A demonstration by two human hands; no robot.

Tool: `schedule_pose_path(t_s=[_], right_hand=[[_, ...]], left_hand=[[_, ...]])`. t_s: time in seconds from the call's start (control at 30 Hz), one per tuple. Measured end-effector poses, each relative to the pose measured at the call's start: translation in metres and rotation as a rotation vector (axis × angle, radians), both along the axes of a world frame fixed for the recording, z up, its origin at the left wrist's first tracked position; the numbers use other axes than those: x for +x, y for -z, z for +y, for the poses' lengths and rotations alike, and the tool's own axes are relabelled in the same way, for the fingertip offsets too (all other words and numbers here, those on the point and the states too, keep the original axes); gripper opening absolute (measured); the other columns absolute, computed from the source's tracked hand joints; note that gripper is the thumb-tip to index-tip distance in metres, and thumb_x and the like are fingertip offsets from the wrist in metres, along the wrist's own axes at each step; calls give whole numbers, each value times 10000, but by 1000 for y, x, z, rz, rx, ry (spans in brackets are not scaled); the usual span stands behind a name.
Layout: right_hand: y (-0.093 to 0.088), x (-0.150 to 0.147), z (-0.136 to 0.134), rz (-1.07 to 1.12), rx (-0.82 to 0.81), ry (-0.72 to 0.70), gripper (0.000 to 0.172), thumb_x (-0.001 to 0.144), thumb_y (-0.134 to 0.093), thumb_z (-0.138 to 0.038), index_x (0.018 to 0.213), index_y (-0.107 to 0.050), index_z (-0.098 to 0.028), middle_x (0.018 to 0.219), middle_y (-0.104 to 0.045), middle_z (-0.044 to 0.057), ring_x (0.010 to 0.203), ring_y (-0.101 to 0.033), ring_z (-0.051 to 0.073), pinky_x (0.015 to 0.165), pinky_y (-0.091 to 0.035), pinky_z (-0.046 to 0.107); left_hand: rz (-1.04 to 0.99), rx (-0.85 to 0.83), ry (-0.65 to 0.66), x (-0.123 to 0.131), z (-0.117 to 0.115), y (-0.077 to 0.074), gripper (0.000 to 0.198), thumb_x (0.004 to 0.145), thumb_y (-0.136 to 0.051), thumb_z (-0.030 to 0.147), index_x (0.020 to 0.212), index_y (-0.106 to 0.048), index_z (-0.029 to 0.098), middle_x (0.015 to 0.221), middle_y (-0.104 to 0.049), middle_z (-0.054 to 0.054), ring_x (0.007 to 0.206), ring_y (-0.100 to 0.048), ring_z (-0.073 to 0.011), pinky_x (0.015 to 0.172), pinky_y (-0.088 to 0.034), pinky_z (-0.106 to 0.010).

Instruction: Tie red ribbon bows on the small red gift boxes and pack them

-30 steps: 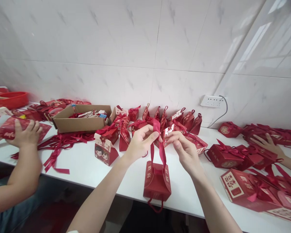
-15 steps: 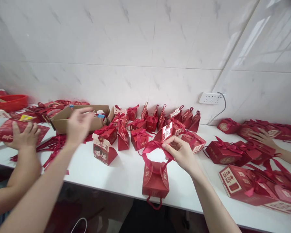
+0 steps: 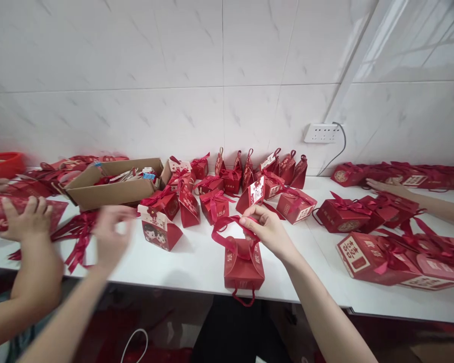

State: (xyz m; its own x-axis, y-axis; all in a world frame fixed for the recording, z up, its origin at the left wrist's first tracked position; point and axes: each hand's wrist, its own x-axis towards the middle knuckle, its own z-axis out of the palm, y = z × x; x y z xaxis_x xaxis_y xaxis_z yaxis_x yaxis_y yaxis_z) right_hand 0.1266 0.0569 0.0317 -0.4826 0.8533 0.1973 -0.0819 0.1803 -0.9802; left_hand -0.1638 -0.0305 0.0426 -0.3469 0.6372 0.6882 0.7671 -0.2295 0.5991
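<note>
A red gift box (image 3: 244, 276) with a cord handle hanging over the table's front edge stands in front of me. My right hand (image 3: 263, 229) pinches the dark red ribbon (image 3: 220, 236) threaded through its top, and a loop of that ribbon hangs to the left. My left hand (image 3: 112, 236) is raised over the table, smeared by motion, so its fingers cannot be made out. Loose ribbons (image 3: 77, 247) lie on the table left of it. Closest on its right is a white-topped box with cartoon figures (image 3: 159, 232).
An open cardboard box (image 3: 111, 195) holds paper pieces. Several finished red boxes (image 3: 215, 205) stand towards the wall, others (image 3: 393, 262) at right. A co-worker's hand (image 3: 30, 219) rests on a red packet at left; another person's hand (image 3: 386, 187) reaches in at right. A power strip (image 3: 321, 133) is on the wall.
My left hand has moved down and towards me from in front of the cardboard box. My right hand keeps its pinch on the ribbon. The whole view has shifted slightly.
</note>
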Motion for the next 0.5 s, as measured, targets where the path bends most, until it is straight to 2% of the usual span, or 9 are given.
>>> schedule_pose_path(t_s=[0.03,0.07,0.1,0.17,0.23,0.3,0.37,0.4,0.5], right_hand=[[0,-2,-1,13,-18,-15,300,740,-676,-449,721,-534,-185,569,-507,-56,474,-467,76,456,-361,214],[-1,-3,-3,26,-31,-27,298,737,-682,-444,722,-533,-186,570,-501,-59,471,-466,74,455,-360,211],[-2,-3,-4,36,-40,-35,296,732,-690,-438,724,-534,-185,578,-502,-60,472,-465,71,457,-361,209],[-4,0,-7,41,-55,-41,297,722,-704,-430,728,-538,-184,589,-506,-58,478,-464,69,467,-367,210],[-4,6,-9,30,-72,-29,306,718,-708,-436,726,-537,-182,587,-506,-54,482,-461,73,470,-365,214],[-3,15,-11,9,-89,-1,313,727,-698,-446,721,-533,-180,573,-498,-51,478,-440,74,459,-337,213],[0,24,-12,-2,-101,34,317,738,-687,-453,716,-527,-179,554,-477,-55,466,-395,66,444,-297,208],[3,27,-13,-1,-109,50,320,741,-683,-456,713,-524,-180,544,-464,-59,462,-374,63,440,-280,206],[10,33,-17,14,-131,84,330,738,-683,-465,699,-517,-182,530,-436,-62,466,-358,65,445,-275,207]], left_hand=[[36,7,58,28,3,11,285,725,-595,492,756,-548,213,793,-622,-22,886,-634,-219,729,-529,-444],[81,1,153,57,5,19,260,698,-645,430,834,-575,221,871,-645,-24,913,-632,-208,803,-531,-429],[145,-20,276,84,9,26,312,718,-656,349,984,-570,211,1041,-634,-64,1030,-598,-225,887,-507,-434],[144,-35,375,126,17,29,376,780,-604,245,1139,-509,186,1186,-573,-113,1143,-535,-227,937,-479,-410],[85,-127,505,146,28,25,241,826,-535,202,1066,-548,200,1073,-623,-79,1035,-587,-192,894,-491,-366],[-60,-212,595,141,39,21,201,823,-545,240,1020,-574,210,1031,-642,-61,997,-602,-186,893,-484,-356],[-334,-206,571,117,47,22,263,801,-561,309,1046,-558,212,1110,-623,-79,1047,-591,-208,912,-478,-378],[-515,-168,510,101,49,24,270,803,-535,331,1045,-541,211,1146,-607,-91,1063,-589,-218,904,-485,-391],[-1009,-44,197,48,42,28,161,814,-400,330,913,-479,231,1189,-582,-89,1064,-596,-216,868,-507,-413]])
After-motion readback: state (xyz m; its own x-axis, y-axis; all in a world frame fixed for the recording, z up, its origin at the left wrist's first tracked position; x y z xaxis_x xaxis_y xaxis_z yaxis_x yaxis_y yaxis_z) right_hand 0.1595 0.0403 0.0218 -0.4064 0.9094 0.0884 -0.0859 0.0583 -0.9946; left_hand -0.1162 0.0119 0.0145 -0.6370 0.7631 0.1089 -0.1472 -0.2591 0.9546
